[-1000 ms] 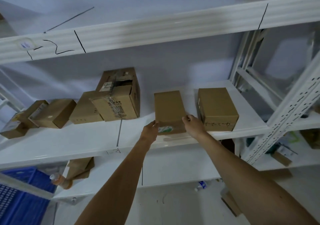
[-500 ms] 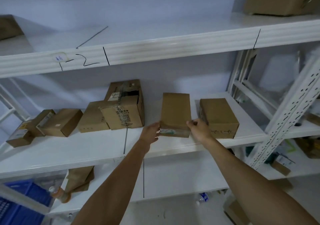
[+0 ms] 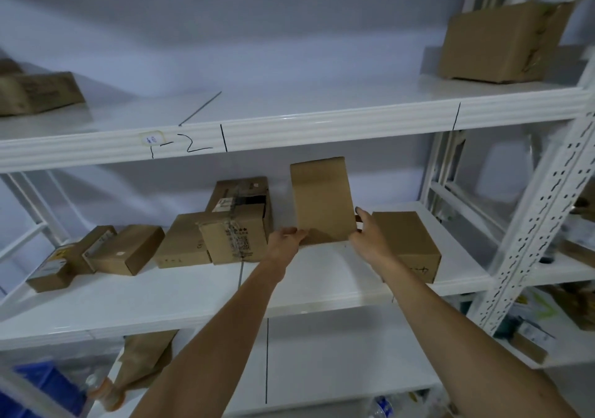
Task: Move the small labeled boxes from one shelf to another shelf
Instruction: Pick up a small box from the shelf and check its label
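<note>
Both hands hold one small cardboard box (image 3: 322, 200) above the middle shelf (image 3: 193, 301). The left hand (image 3: 285, 240) supports its lower left corner; the right hand (image 3: 367, 237) presses its lower right edge. Each grip is closed on the box from opposite sides, presumably to keep it steady as it tilts upright, clear of the shelf. It stands between the taped box (image 3: 236, 240) and a plain box (image 3: 407, 243), near both. The upper shelf (image 3: 322, 124) directly above has free space, the likely destination.
</note>
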### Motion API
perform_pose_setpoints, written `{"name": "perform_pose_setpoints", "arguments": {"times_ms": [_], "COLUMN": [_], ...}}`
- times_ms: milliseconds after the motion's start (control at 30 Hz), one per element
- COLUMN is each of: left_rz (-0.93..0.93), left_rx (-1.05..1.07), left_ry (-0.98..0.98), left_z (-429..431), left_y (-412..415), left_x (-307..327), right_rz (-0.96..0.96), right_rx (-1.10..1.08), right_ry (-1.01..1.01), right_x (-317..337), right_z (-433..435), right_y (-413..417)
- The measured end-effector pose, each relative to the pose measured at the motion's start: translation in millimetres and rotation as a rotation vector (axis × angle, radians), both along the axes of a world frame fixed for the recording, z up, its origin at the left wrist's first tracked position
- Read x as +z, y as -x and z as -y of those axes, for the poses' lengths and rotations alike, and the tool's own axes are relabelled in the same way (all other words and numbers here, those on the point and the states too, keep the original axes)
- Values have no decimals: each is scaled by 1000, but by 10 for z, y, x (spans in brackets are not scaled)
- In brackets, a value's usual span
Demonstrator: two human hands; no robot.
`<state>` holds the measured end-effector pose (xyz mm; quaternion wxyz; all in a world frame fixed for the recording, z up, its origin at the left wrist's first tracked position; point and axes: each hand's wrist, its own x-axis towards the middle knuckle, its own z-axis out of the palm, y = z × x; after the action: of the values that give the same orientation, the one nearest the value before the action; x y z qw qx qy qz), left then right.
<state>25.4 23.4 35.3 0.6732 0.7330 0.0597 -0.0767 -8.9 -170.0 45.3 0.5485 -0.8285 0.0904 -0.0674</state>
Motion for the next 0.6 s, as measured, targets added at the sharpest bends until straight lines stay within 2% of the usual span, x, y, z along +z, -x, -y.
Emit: {"name": "perform_pose_setpoints", "arguments": {"times_ms": [233,433,600], "left_rz": [134,95,143], "left_rx": [-13,-25,-56], "left_ry": [-132,-161,-158], "left_z": [-13,-96,-131], "left_y": [290,463,491], "left_x": [18,-221,-186], "right_rz": [95,88,63], "right_rx": [11,1,-30], "right_ry": [-29,-111,-166], "right_x": [-2,-253,-327], "right_z": [-108,-247,-303], "right_y": [205,460,524]}}
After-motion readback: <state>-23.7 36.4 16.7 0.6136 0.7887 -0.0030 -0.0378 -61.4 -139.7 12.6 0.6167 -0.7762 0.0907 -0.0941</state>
